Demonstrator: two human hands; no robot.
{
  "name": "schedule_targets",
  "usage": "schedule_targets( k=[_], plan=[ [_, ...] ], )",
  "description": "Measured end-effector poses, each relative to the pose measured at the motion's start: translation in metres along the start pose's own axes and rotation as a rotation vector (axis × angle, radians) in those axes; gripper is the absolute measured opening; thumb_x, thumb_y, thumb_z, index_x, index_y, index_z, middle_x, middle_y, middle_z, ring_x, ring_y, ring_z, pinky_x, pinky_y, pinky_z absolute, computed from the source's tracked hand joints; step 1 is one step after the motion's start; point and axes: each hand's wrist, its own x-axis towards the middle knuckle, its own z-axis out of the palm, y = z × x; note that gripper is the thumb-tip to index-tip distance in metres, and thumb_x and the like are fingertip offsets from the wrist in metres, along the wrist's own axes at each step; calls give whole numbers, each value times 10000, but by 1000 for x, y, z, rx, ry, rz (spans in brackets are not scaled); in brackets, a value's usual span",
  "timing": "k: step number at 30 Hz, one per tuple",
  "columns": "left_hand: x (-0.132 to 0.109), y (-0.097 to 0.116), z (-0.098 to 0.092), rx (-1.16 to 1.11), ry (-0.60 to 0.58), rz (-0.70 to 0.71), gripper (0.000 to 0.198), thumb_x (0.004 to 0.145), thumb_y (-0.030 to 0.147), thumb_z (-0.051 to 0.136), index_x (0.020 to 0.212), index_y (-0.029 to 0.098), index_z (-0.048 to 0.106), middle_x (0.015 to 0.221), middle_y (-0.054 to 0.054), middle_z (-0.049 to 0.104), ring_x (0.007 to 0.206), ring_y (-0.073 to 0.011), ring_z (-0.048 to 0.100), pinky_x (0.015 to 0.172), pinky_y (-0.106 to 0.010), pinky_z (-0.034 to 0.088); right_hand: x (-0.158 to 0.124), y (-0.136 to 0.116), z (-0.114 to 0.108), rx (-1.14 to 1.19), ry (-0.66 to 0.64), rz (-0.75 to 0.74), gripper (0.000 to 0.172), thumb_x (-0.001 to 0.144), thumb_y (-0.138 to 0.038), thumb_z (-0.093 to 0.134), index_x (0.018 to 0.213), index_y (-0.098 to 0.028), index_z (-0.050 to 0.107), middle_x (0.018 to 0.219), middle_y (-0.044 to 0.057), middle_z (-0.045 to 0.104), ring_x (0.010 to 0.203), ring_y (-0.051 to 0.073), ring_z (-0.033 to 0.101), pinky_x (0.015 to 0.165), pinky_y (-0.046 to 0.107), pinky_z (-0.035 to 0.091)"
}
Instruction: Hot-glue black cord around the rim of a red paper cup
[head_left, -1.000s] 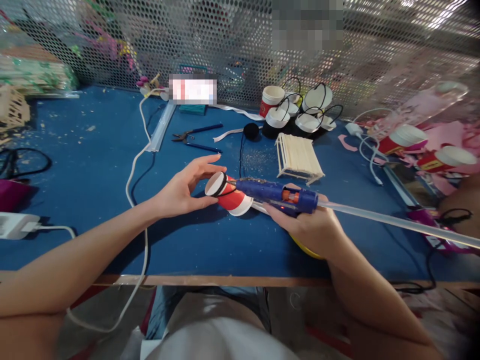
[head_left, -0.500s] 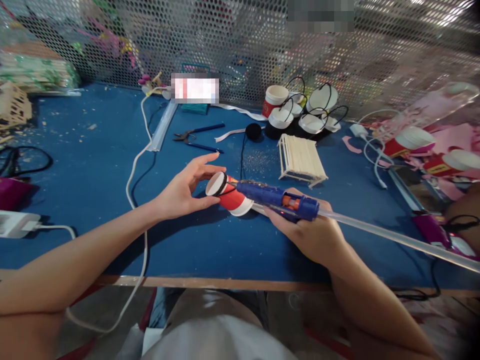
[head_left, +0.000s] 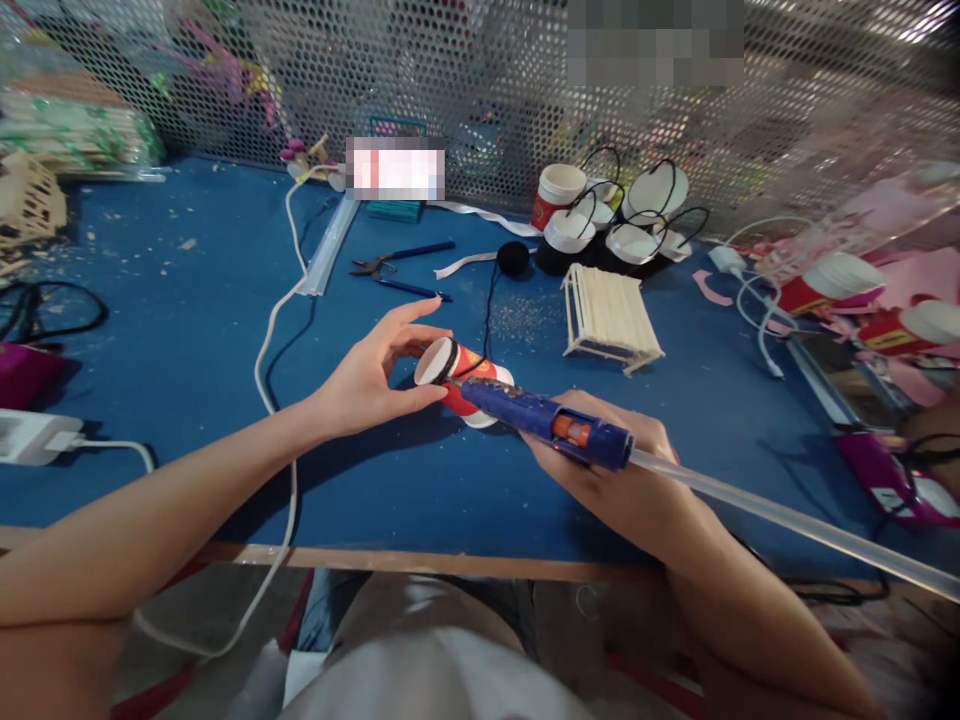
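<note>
A red and white paper cup (head_left: pixel 474 408) lies tilted on its side above the blue table, with black cord (head_left: pixel 448 362) wound round its left end. My left hand (head_left: pixel 375 375) grips that end between thumb and fingers. In my right hand (head_left: pixel 607 470) is a blue glue gun (head_left: pixel 540 415), with a long clear glue stick (head_left: pixel 780 520) sticking out of its back. The gun's nozzle points left, at or close to the cord on the cup. From the cup the cord runs back to a black ball of cord (head_left: pixel 514 259).
Pliers (head_left: pixel 401 270) lie beyond my left hand. A small wooden-stick table (head_left: pixel 615 315) stands behind the glue gun. Farther back are several black-and-white cups (head_left: pixel 570 235) with cord handles. A white cable (head_left: pixel 264 370) crosses the table (head_left: pixel 195 350) at left; a metal mesh (head_left: pixel 480 90) rises behind.
My right hand has shifted the glue gun's nozzle left and down, to the near side of the cord. My left hand still holds the cup in nearly the same place.
</note>
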Motion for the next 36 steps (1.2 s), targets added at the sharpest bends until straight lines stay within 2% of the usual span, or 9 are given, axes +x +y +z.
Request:
schedule_targets(
  k=[4,11,15,22,24,28,32,36],
  plan=[
    [-1,0,0,30,15,5,801,704,208,745,1386,257,327,1240,-124,591,1103,-254,599,970,-437,467,-1,4,0,5,13,19,77,806,-209,603,851,-242,551,782,-21,633,651,118,590,585,234,444],
    [0,2,0,85,18,22,773,710,198,739,1377,238,351,1257,-131,578,1096,-257,607,958,-421,484,0,4,-1,12,-19,16,76,806,-237,606,848,-237,543,724,-40,600,589,98,547,556,229,430],
    [1,2,-1,26,-38,79,773,716,157,729,1382,249,348,1281,-130,566,1155,-266,575,1004,-431,457,3,4,-6,-50,-36,50,39,835,-267,551,847,-232,563,715,-1,619,597,138,575,553,267,447],
    [2,1,-5,-83,-120,100,814,705,122,733,1393,289,333,1350,-126,521,1224,-279,523,1065,-466,394,9,1,-11,-94,-16,78,139,838,-317,515,833,-251,638,605,25,620,514,170,561,497,300,440],
    [2,1,-6,-78,-138,98,820,711,117,726,1399,296,318,1361,-126,508,1234,-277,513,1085,-476,368,10,2,-11,-128,-5,63,166,838,-327,512,822,-243,655,520,18,562,500,178,552,503,307,439],
    [1,3,-7,-82,-175,95,824,720,100,712,1404,312,304,1381,-119,490,1263,-280,484,1087,-478,366,14,6,-10,-196,-15,-6,231,840,-328,495,808,-230,701,353,-18,308,516,212,543,547,327,441],
    [0,6,-7,-76,-192,84,816,732,75,692,1406,318,302,1390,-117,483,1281,-279,469,1081,-476,376,14,9,-10,-197,-7,-32,246,848,-351,500,801,-227,708,385,-12,336,532,202,545,539,311,427],
    [0,6,-7,-60,-190,97,826,727,77,698,1409,320,301,1386,-113,490,1300,-279,450,1101,-476,354,10,12,-11,-254,-20,-64,257,856,-346,480,845,-250,718,372,-15,360,461,172,494,509,301,408]
  ],
)
